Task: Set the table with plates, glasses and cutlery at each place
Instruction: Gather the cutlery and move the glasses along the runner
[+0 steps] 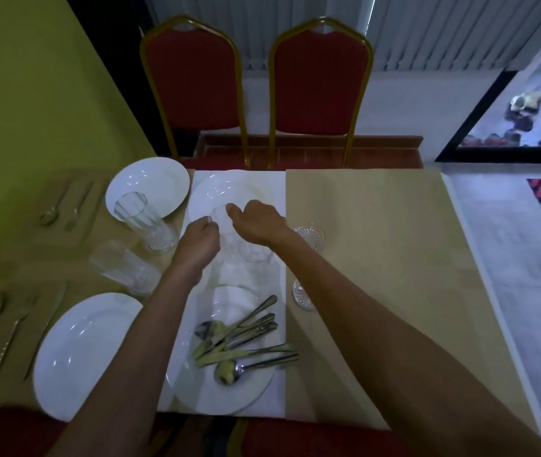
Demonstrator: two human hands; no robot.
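Both my hands are on a clear glass [229, 237] over the white centre cloth [274, 206]. My left hand [198, 244] pinches its rim from the left, while my right hand [257, 222] grips it from above. Behind it lies a white plate [216, 192]. A near plate [183, 387] holds a loose pile of cutlery [246, 338]. On the left stand two set plates [150, 184] [77, 351], each with a tall glass [145, 224] [124, 267] and cutlery [64, 206] [2, 328] beside it.
Two small cut-glass pieces [310, 237] [303, 295] sit on the tan cloth [377, 242] to the right of my right arm. Two red chairs with gold frames [193, 84] [320, 87] stand at the far edge. A green wall [31, 77] runs along the left.
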